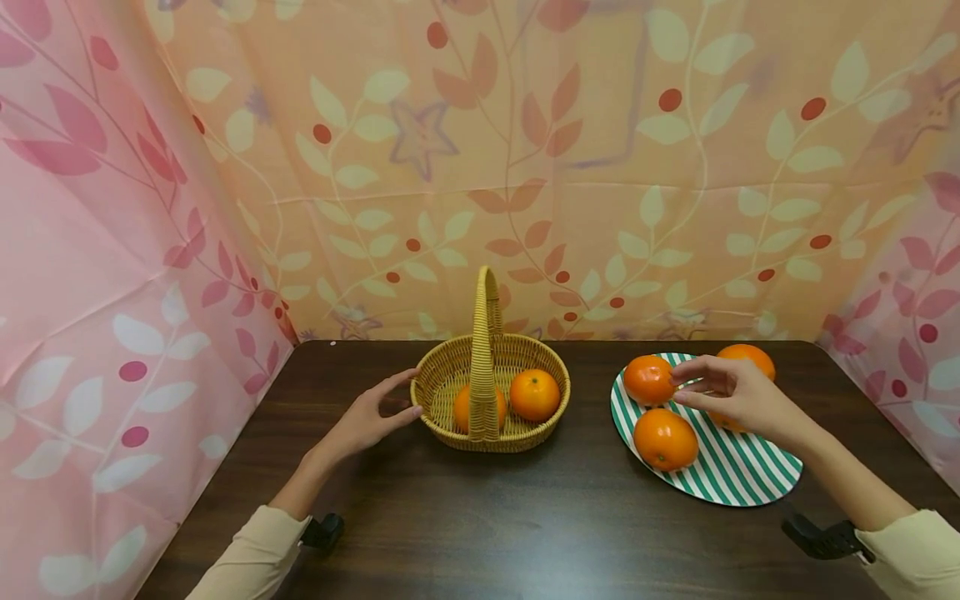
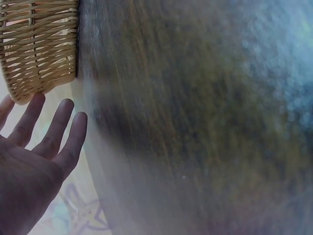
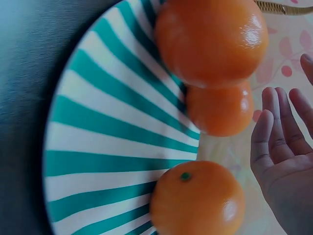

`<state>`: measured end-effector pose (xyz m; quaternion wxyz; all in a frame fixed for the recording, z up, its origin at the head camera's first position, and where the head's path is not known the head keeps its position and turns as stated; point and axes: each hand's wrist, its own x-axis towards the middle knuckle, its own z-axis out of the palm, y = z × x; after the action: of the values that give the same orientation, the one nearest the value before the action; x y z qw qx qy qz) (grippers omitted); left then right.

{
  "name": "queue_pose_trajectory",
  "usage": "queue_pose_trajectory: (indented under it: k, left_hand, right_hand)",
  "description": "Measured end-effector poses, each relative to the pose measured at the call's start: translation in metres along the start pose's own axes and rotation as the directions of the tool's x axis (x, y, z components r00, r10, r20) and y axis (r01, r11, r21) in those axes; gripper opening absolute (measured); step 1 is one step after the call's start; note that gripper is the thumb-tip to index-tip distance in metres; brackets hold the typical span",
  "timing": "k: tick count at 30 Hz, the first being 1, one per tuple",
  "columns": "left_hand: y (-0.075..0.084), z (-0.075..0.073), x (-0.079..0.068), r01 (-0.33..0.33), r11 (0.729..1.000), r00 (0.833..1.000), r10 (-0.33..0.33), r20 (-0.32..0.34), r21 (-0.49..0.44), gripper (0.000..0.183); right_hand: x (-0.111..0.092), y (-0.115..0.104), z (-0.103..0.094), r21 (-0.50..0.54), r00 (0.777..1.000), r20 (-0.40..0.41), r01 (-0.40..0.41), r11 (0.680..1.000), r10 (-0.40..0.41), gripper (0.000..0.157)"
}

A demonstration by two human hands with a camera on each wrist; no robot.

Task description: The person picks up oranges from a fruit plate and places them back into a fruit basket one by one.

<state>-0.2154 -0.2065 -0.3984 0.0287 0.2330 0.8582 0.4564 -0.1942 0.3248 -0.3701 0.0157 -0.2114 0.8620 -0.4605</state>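
A yellow wicker basket (image 1: 442, 354) with a tall arched handle stands in the middle of the table, with one orange (image 1: 534, 395) on its right and another orange (image 1: 462, 410) partly behind the handle. At its left rim is my left hand (image 1: 365, 427), fingers extended; the left wrist view shows fingertips (image 2: 38, 98) at the wicker wall. My right hand (image 1: 738, 393) hovers over a green-and-white striped plate (image 1: 757, 479), fingers loosely bent and holding nothing. Around it lie several oranges: a front one (image 1: 665, 439), a left one (image 1: 647, 381), a back one (image 1: 748, 360) and one mostly hidden beneath the hand.
The dark wooden table (image 1: 510, 525) ends at a patterned cloth (image 1: 450, 208) hanging behind it. Pink cloth (image 1: 97, 275) closes off the left side, and similar cloth (image 1: 907, 333) the right. Bare tabletop separates basket and plate.
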Motion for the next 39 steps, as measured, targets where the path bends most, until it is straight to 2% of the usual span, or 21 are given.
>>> queue_pose_trajectory:
  k: [4, 11, 17, 24, 31, 39]
  left_hand:
    - [0.000, 0.000, 0.000, 0.001, 1.000, 1.000, -0.001, 0.001, 0.010, 0.062]
    - [-0.002, 0.000, 0.000, -0.007, 1.000, 1.000, 0.007, -0.004, 0.011, 0.063]
    - [-0.004, 0.000, 0.000, -0.009, 1.000, 1.000, 0.009, -0.003, 0.016, 0.063]
    - [-0.003, 0.001, 0.001, 0.003, 1.000, 1.000, -0.003, 0.005, -0.003, 0.063]
    - [-0.003, 0.001, 0.000, 0.004, 1.000, 1.000, -0.004, -0.002, -0.007, 0.062]
    - [-0.004, 0.001, 0.001, -0.001, 1.000, 1.000, 0.001, 0.001, 0.002, 0.063]
  right_hand:
    - [-0.011, 0.004, 0.004, -0.017, 0.999, 0.022, 0.026, 1.000, -0.025, 0.036]
    - [-0.024, 0.010, 0.013, 0.067, 0.980, 0.127, 0.144, 0.987, -0.151, 0.057]
    - [-0.030, 0.014, 0.018, 0.080, 0.974, 0.184, 0.120, 0.990, -0.133, 0.068]
    - [-0.032, 0.019, 0.025, 0.063, 0.970, 0.198, 0.131, 0.989, -0.141, 0.072]
    - [-0.027, 0.026, 0.031, 0.097, 0.974, 0.199, 0.086, 0.992, -0.104, 0.065]
    - [-0.024, 0.021, 0.027, 0.077, 0.975, 0.161, 0.143, 0.987, -0.154, 0.064]
